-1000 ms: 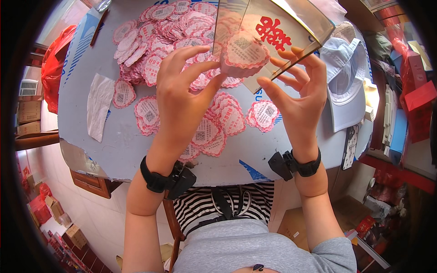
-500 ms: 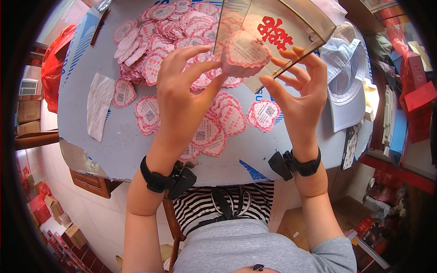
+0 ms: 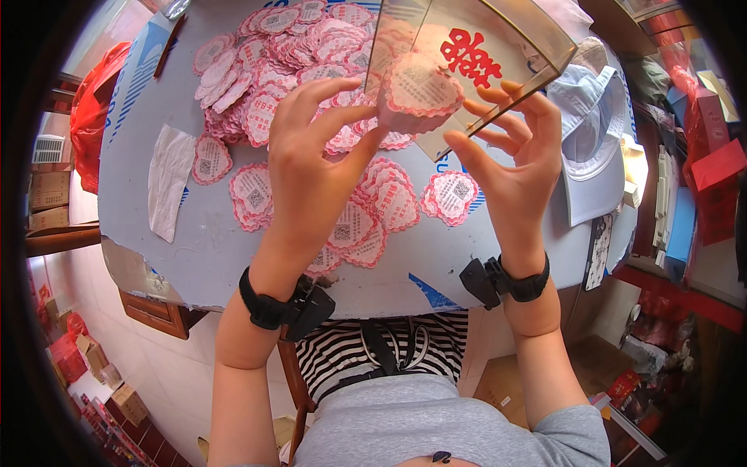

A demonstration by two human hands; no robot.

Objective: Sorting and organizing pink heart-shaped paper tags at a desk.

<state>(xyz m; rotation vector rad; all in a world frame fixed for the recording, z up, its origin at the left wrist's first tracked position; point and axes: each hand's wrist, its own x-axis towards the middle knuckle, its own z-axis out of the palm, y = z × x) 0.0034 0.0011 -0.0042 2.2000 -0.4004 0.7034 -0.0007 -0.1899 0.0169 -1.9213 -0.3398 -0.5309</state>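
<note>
slightly rightward have moved, in the head view, the clear box [image 3: 513, 48] and the heart-shaped card stack [image 3: 422, 84] overlapping it. right hand [image 3: 523, 146] clamps the box's near edge; left hand [image 3: 307, 152] meets the stack's left side, grip unclear. more cards [image 3: 276, 66] cover the table [image 3: 210, 249].

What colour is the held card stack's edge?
The card stack has a pink scalloped edge, clearest in the head view.

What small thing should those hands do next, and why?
Perhaps the left hand should gently ease the pink card stack inward: its fingertips are at the stack's side, while the right hand holds the tilted clear box by its edge. How deep the stack sits is unclear.
</note>
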